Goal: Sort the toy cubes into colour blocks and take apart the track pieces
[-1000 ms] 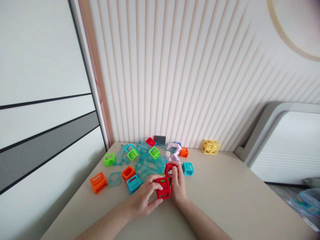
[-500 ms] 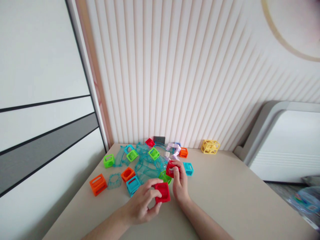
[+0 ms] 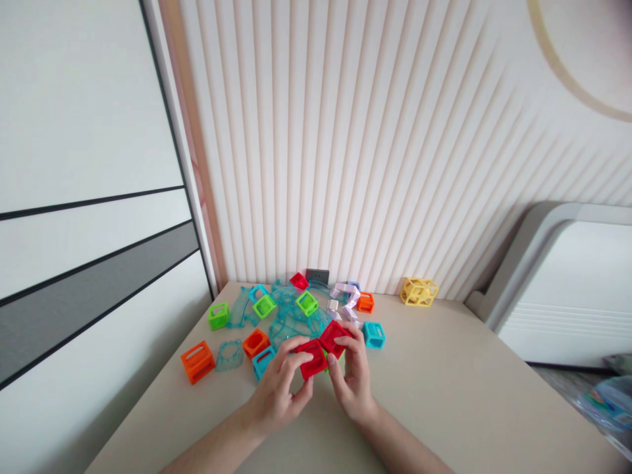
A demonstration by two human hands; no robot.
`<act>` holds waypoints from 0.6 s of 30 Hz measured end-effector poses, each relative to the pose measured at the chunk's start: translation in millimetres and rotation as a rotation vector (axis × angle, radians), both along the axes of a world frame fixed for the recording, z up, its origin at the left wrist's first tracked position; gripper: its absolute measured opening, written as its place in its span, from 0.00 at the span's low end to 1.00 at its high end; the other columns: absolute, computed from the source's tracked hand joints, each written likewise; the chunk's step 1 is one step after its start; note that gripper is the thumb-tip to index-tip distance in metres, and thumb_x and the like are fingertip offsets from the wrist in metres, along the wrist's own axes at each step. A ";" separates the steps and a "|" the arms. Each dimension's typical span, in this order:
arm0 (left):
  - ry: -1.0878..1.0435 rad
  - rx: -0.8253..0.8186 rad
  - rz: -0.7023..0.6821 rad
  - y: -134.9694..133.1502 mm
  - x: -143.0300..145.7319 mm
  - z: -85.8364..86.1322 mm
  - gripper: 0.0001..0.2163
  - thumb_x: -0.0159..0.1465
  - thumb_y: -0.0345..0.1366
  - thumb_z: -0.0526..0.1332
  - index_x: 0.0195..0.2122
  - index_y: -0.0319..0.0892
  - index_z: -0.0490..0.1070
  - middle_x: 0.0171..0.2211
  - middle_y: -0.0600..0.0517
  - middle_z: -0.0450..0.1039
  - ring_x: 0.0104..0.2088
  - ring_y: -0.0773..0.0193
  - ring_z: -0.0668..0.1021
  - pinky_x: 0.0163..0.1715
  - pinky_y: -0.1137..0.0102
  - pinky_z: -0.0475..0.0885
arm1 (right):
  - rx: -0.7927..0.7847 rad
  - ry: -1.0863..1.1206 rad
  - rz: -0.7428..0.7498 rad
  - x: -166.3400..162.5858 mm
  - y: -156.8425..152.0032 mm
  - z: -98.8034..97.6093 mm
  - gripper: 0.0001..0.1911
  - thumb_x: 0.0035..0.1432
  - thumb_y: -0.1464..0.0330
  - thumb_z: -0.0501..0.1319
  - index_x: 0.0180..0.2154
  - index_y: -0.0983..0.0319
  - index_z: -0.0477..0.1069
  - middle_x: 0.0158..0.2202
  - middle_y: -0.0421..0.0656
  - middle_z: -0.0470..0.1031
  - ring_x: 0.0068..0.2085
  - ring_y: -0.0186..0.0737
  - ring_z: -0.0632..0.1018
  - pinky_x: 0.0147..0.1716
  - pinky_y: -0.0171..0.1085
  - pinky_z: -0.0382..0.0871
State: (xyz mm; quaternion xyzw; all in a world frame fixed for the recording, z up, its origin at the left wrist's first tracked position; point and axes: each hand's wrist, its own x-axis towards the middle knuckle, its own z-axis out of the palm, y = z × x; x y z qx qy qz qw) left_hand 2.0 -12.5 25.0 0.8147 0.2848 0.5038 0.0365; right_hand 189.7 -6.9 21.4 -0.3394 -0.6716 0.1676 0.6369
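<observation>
My left hand [image 3: 279, 388] is closed around a red hollow block [image 3: 312, 359], its thumb and fingers on the edges. A second red hollow block [image 3: 334, 338] is pinched in my right hand [image 3: 354, 378]. The two blocks meet side by side above the table, edges together; whether they are joined I cannot tell. A green block, mostly hidden, lies below them. Just beyond my left hand is a blue hollow block [image 3: 263, 361], partly covered by the fingers. Clear teal track pieces [image 3: 291, 316] are heaped behind both hands.
Orange blocks [image 3: 197, 362] and a flat clear teal piece [image 3: 230, 355] lie on the left. Green blocks [image 3: 218, 316] and lilac pieces [image 3: 351, 296] sit farther back. A light-blue block [image 3: 374, 334] and yellow frame blocks [image 3: 419, 291] are on the right. A ribbed wall [image 3: 316, 131] bounds the table.
My hands have come together, bringing the two red blocks from apart to touching. The left block moved up and away; the right one turned and lowered slightly.
</observation>
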 end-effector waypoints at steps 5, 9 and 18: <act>-0.052 0.018 0.070 2.9 1.5 -1.2 0.19 0.64 0.23 0.57 0.56 0.41 0.62 0.54 0.40 0.67 0.57 0.54 0.74 0.53 0.60 0.75 | 0.005 -0.051 0.074 3.2 -0.6 -1.1 0.15 0.69 0.69 0.53 0.56 0.54 0.63 0.60 0.52 0.60 0.62 0.52 0.67 0.58 0.55 0.67; -0.089 0.013 0.129 6.0 3.0 1.8 0.20 0.65 0.23 0.57 0.58 0.42 0.61 0.53 0.41 0.68 0.56 0.54 0.74 0.52 0.59 0.76 | 0.049 -0.137 0.054 4.1 -2.8 3.1 0.18 0.67 0.73 0.55 0.57 0.54 0.62 0.60 0.52 0.61 0.62 0.51 0.67 0.58 0.53 0.67; -0.024 -0.152 0.080 4.1 0.7 -0.1 0.25 0.68 0.34 0.60 0.64 0.45 0.55 0.55 0.39 0.67 0.54 0.49 0.76 0.51 0.57 0.77 | 0.203 -0.299 0.092 7.3 -5.5 6.2 0.24 0.60 0.78 0.60 0.56 0.55 0.63 0.59 0.52 0.65 0.58 0.49 0.73 0.54 0.47 0.73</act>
